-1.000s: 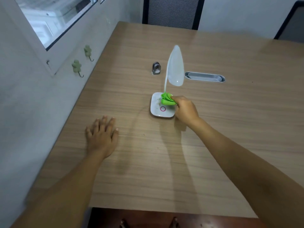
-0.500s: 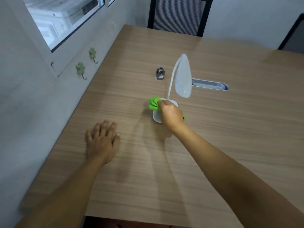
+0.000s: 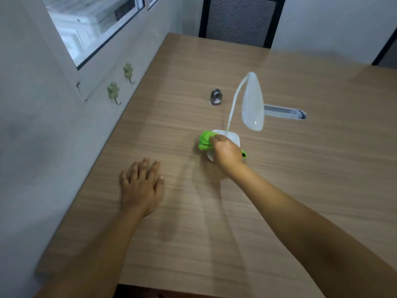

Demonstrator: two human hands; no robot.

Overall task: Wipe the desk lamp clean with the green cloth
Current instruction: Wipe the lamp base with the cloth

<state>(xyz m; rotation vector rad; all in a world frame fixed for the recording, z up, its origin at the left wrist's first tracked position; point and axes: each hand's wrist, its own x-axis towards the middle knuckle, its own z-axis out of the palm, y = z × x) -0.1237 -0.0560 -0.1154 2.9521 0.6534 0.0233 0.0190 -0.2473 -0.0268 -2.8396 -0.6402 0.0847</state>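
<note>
A white desk lamp [image 3: 252, 102] stands near the middle of the wooden desk [image 3: 300, 179], its thin neck curving up to an oval head. My right hand [image 3: 225, 152] rests on the lamp's flat base [image 3: 235, 138] and is closed on the bunched green cloth [image 3: 205, 140], which sticks out over the base's left edge. Most of the base is hidden under the hand. My left hand [image 3: 140, 187] lies flat on the desk to the left, fingers spread, holding nothing.
A small metal clip-like object [image 3: 216, 97] sits behind the lamp. A grey cable slot [image 3: 284, 112] is set into the desk to the lamp's right. The wall with two clover hooks [image 3: 113, 91] runs along the left edge. A black chair [image 3: 238, 20] stands at the far side.
My right hand with the cloth has slid from the right side of the lamp base across to its left edge. The left hand has stayed flat. The view has shifted slightly.
</note>
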